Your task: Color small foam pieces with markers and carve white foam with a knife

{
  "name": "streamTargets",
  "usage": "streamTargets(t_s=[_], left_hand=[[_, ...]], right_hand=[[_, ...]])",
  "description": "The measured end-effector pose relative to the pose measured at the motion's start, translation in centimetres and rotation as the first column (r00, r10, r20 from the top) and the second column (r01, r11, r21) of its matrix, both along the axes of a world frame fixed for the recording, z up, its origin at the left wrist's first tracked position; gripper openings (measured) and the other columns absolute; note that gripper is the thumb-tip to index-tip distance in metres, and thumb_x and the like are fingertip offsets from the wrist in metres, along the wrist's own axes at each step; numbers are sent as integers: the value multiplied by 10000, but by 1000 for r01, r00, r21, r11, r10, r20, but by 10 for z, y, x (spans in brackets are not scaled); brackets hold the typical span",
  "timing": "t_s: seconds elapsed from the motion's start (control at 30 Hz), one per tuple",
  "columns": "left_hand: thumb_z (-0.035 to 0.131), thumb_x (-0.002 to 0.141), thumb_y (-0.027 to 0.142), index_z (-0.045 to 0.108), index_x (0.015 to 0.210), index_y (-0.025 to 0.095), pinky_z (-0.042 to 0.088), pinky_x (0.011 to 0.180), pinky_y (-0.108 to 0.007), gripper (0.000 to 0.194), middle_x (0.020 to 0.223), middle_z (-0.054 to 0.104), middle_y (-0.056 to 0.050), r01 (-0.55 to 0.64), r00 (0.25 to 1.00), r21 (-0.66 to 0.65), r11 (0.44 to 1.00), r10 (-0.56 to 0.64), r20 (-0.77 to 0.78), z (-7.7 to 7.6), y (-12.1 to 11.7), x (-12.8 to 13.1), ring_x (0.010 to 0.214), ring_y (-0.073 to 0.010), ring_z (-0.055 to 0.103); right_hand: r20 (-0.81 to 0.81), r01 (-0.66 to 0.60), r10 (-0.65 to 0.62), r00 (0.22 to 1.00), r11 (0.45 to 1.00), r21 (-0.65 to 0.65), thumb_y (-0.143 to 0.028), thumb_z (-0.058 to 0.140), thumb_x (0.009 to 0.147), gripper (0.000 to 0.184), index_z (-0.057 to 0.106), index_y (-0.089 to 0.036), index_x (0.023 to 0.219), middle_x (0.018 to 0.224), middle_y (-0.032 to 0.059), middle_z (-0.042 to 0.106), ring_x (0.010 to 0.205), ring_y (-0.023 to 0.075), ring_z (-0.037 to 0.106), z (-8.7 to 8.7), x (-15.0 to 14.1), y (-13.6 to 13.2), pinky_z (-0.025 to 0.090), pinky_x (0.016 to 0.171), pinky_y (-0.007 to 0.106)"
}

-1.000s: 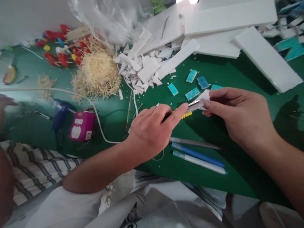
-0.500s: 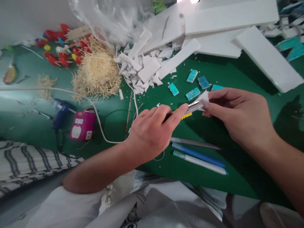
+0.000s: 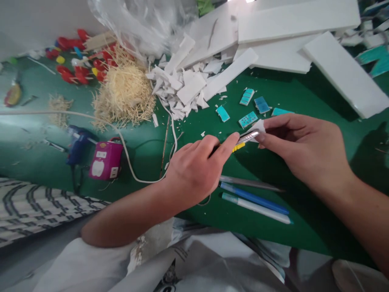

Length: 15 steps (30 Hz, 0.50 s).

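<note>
My left hand (image 3: 193, 168) is closed around a utility knife (image 3: 238, 147) with yellow on its handle. The forefinger lies along the knife, and its metal blade end meets a small white foam piece (image 3: 259, 125). My right hand (image 3: 308, 144) pinches that foam piece between thumb and fingers; most of it is hidden. Just beyond the hands lie several small foam pieces coloured turquoise and blue, among them a dotted one (image 3: 248, 120) and a striped one (image 3: 246, 97). Nearer my body are a slim grey pointed tool (image 3: 249, 183), a blue pen (image 3: 255, 198) and a white marker (image 3: 257, 208).
White foam scraps (image 3: 190, 87) are heaped beyond the hands, below large foam boards (image 3: 294, 22). To the left are a pile of thin sticks (image 3: 127, 95), red pieces (image 3: 80, 75), a blue glue gun (image 3: 77, 146) and a magenta power adapter (image 3: 105, 160) with a white cord (image 3: 129, 164).
The knife blade has tilted and shifted slightly against the foam piece, which has moved a little left with my right fingers. Both hands keep their hold.
</note>
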<state>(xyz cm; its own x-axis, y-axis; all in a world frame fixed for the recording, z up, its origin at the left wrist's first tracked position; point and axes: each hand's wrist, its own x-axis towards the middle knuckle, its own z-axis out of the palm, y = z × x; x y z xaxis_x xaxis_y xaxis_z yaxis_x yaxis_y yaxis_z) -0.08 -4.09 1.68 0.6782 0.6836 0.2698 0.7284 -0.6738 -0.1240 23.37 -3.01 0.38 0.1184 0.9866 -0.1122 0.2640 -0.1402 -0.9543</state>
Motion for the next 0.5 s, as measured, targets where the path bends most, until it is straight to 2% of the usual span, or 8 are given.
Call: streamTargets(t_s=[0.17, 0.3, 0.5], left_hand=[[488, 1105, 133, 684, 1477, 243, 540, 664, -245, 436, 956, 753, 1, 18, 1000, 22, 1000, -18, 8, -1, 1, 0, 771, -104, 719], [506, 1102, 129, 693, 1455, 231, 543, 670, -259, 413, 950, 763, 12, 52, 998, 47, 998, -54, 39, -2, 2, 0, 760, -102, 717], [517, 1097, 145, 670, 1467, 174, 550, 643, -266, 401, 942, 763, 2, 79, 995, 51, 996, -82, 59, -3, 2, 0, 735, -107, 714]], right_hand=[[52, 1, -2, 999, 1000, 22, -291, 893, 834, 62, 847, -299, 875, 819, 5, 797, 729, 191, 746, -1, 0, -2, 616, 665, 324], [62, 20, -22, 998, 999, 39, -201, 848, 823, 96, 844, -295, 841, 793, -8, 788, 701, 169, 726, -1, 0, -1, 605, 652, 306], [54, 72, -74, 996, 997, 32, -235, 849, 818, 54, 843, -286, 838, 799, -1, 796, 693, 174, 712, 1, -4, -2, 592, 636, 316]])
